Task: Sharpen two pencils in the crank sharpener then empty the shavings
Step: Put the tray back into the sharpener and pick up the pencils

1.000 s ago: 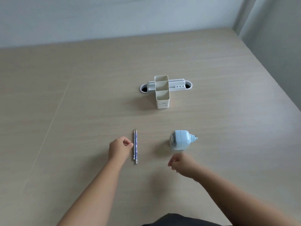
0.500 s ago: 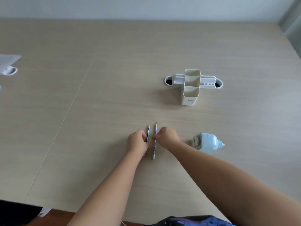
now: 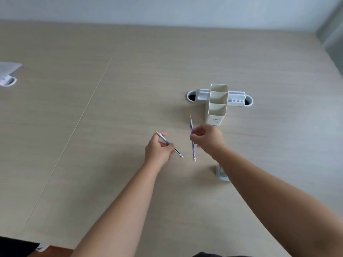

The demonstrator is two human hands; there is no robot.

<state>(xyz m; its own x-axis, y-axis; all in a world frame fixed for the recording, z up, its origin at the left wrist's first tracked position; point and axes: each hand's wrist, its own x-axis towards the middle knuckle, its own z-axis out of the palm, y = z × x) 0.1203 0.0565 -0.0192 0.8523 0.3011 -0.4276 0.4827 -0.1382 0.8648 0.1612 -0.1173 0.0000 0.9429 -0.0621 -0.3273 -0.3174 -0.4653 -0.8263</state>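
My left hand (image 3: 157, 150) holds a dark blue pencil (image 3: 177, 152) lifted off the table, tip pointing up-left. My right hand (image 3: 208, 139) grips a purple patterned pencil (image 3: 193, 150) nearly upright in view, tip toward the far side. The pale blue crank sharpener (image 3: 221, 174) lies on the table, mostly hidden under my right forearm; only its near-left end shows.
A cream pen holder (image 3: 216, 115) with three compartments stands in front of a white cable tray (image 3: 202, 94) set into the wooden table (image 3: 130, 89). A white object (image 3: 7, 73) sits at the far left edge. A seam runs diagonally across the left tabletop.
Both hands have lifted the pencils off the table and moved them apart. My right forearm now covers most of the sharpener.
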